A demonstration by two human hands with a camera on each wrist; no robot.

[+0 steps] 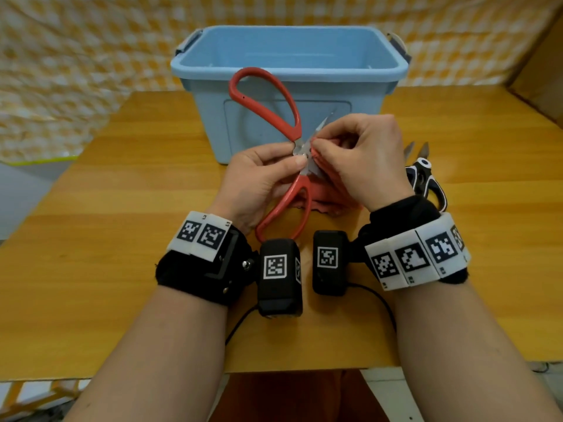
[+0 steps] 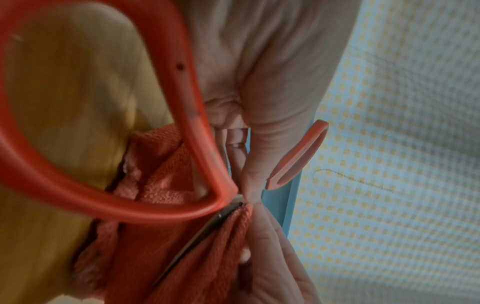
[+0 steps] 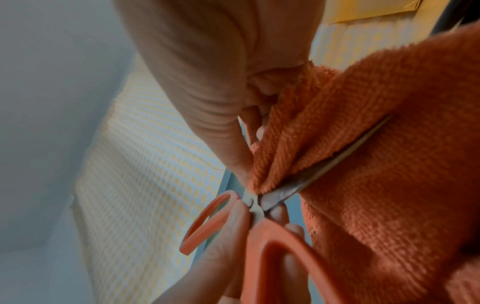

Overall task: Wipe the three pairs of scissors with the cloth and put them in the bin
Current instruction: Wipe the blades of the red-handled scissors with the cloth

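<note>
Large red-handled scissors point(image 1: 243, 96) are held up in front of the light blue bin point(image 1: 213, 74), handles spread wide. My left hand point(image 1: 292, 161) pinches them at the pivot, thumb on top. My right hand point(image 1: 316, 144) pinches the orange-red cloth point(image 1: 332, 193) round one blade close to the pivot. The right wrist view shows that blade point(image 3: 337, 162) running between folds of the cloth point(image 3: 376, 144). In the left wrist view the near handle loop point(image 2: 103, 197) fills the frame over the cloth point(image 2: 161, 179). Black-and-white scissors point(image 1: 426, 178) lie on the table, partly behind my right wrist.
The wooden table point(image 1: 122, 208) stretches to both sides of my hands. The bin stands at the back centre, open-topped, with nothing visible inside. A yellow checked sheet point(image 1: 76, 71) hangs behind the table. A brown box edge point(image 1: 542, 71) is at the far right.
</note>
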